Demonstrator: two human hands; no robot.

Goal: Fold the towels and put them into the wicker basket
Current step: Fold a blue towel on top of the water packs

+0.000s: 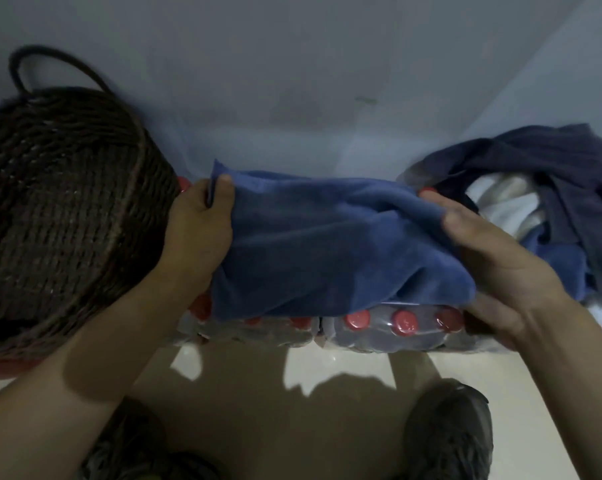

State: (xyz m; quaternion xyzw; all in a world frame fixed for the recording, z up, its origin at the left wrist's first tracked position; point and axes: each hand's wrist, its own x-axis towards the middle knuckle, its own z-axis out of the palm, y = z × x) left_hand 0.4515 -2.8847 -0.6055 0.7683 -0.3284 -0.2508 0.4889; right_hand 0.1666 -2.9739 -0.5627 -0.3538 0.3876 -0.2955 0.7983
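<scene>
We look down at our two hands working a blue towel, our landmark here, which lies bunched across the tops of shrink-wrapped packs of red-capped bottles standing on a pale floor. The towel's long axis runs left to right, and a hand sits at each end of it. Our left hand is at the towel's left end, thumb and fingers curled to pinch a raised corner of the cloth. Our right hand is at the towel's right end, palm turned inward with the thumb lying along the cloth; its fingers go behind the fabric, so it appears to grip that end, though the pinch itself is hidden. Just left of the towel, touching the back of our left hand or nearly so, stands the dark wicker basket with its looped handle; we cannot see whether anything is inside. To the right of the towel, beyond our right hand, lies a heap of unfolded towels in dark blue and white. Our left hand is the nearer to the basket, so we judge that the finished towel should travel leftward. Below the towel, near the bottom edge, we see our shoes.
</scene>
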